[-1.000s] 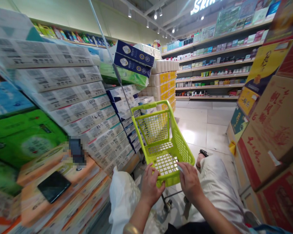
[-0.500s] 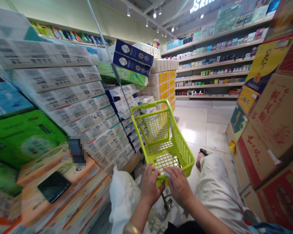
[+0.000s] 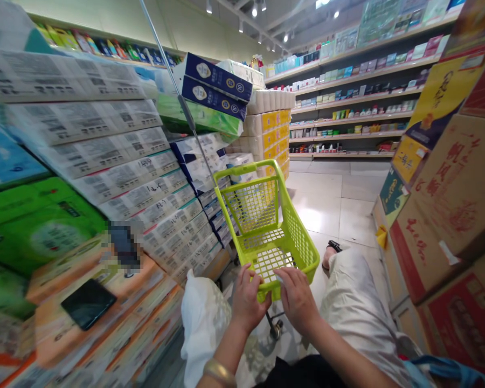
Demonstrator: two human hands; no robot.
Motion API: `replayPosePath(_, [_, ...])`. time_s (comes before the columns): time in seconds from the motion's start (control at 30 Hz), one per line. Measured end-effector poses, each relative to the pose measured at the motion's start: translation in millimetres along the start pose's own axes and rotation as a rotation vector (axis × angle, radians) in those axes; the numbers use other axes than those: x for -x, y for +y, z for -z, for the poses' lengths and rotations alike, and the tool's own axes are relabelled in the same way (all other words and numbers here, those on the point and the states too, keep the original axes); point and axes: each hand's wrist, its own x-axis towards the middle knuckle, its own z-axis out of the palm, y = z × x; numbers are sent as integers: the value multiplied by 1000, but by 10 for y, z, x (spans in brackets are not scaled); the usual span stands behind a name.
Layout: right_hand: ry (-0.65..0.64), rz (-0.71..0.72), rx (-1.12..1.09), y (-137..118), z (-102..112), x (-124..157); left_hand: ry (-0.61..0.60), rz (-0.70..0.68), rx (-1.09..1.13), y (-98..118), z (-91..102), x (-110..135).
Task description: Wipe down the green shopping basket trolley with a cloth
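Observation:
A yellow-green shopping cart stands between my knees, its mesh basket holding nothing that I can see. My left hand is closed over the near rim, fingers on top and thumb below. Beside it, my right hand rests on the same rim with its fingers bent and pressed together. A small white piece, perhaps a wipe or tissue, shows at the right fingertips; most of it is hidden under them. A long metal pole rises from the cart's far left corner.
Stacked tissue packs line the left side. A black phone lies on an orange pack, near a pixelated patch. Cardboard cartons stand on the right. Goods fill the back shelves beyond the tiled floor.
The view has tilted and shifted slightly, so the cart and shelves sit a little higher. Both hands stay at the near rim, with the right fingers a little shifted.

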Motion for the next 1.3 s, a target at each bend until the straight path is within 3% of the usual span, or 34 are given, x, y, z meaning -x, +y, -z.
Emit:
replayPosePath(0.1, [-62,67,-47,-57,-11,4,-6,-14,-6,-15,17,6])
replayPosePath(0.33, [49,-83,82,517,243,-33,-22,2,-6,5,-1,-11])
replayPosePath(0.47, [57,-91,109,618,259,-21,-23,1,-8,4,-26,-22])
replayPosePath(0.73, [32,-47,114,507,219,-23,-86,-29,-17,-151,71,-70])
replayPosePath(1.07, [-71,-34,78,166,171,-20,-144,-27,-119,-541,216,-29])
replayPosePath(1.2, [-77,-19,72,-11,132,-25,-177,61,-209,-671,304,-45])
replayPosePath(1.3, [-103,-3,30,-142,92,-45,-208,204,-298,-750,375,-63])
